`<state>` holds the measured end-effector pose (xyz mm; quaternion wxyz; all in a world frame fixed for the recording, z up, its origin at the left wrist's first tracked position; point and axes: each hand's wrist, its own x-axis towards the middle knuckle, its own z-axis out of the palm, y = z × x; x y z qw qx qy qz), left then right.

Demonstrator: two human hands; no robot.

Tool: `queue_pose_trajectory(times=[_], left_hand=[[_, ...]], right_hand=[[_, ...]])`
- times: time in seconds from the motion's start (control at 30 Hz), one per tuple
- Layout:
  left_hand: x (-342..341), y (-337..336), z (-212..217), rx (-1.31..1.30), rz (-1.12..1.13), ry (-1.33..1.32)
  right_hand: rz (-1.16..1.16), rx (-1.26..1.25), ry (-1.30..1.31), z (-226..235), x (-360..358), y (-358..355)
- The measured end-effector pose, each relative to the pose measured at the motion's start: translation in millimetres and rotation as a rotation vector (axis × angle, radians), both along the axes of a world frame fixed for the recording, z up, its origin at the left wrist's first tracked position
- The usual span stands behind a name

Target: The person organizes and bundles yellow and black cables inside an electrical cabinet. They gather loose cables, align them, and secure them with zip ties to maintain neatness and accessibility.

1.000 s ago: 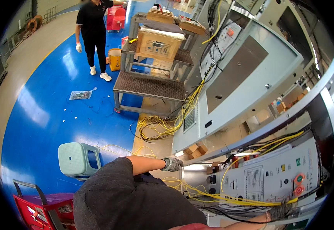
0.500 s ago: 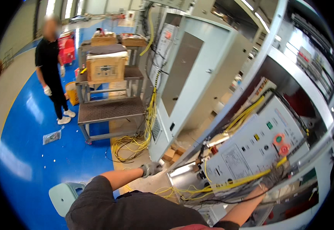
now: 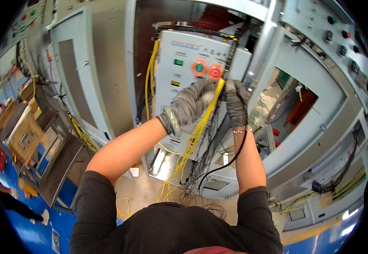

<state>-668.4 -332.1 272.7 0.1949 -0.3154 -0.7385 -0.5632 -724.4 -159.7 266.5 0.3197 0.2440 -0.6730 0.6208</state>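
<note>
A light grey control box (image 3: 167,55) with round orange-rimmed buttons stands upright in front of me. Yellow cables (image 3: 197,134) hang down its face in a bundle, gathered at the top near the buttons. My right hand (image 3: 237,103), in a grey striped glove, is closed around the bundle's upper end; its fingertips are partly hidden. My left hand (image 3: 190,103), gloved alike, reaches across the box with fingers extended, their tips at the bundle's left side. A thin black cable (image 3: 239,150) passes over my right wrist and loops down. A dark wrapped harness (image 3: 231,55) runs along the box's right edge.
Loose yellow and black cables lie on the floor below the box. Open cabinet frames (image 3: 296,148) stand to the right, a cabinet door (image 3: 93,63) to the left. A cart (image 3: 59,169) holds a wooden box (image 3: 25,133) farther left. Part of a person shows at the left edge.
My view has swung right, bringing the control box to the middle. My left hand has come up from beside the box to the cable bundle; my right hand stays at the cables.
</note>
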Motion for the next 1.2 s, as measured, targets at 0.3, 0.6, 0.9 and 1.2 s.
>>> queue_pose_trajectory(times=[0.3, 0.6, 0.9, 1.2], left_hand=[[-55, 52, 12, 0.427, -0.319, -0.528], [-45, 37, 36, 0.023, 0.141, -0.317], [-36, 58, 25, 0.439, -0.115, -0.451], [-74, 8, 16, -0.217, -0.105, 0.131]], right_hand=[[-0.589, 0.660, 0.732, 32, 9, 27], [-0.429, 1.065, 0.647, 1, 56, 61], [0.265, 0.140, -0.210, -74, 51, -27], [0.934, -0.111, -0.642, -58, 93, -25]])
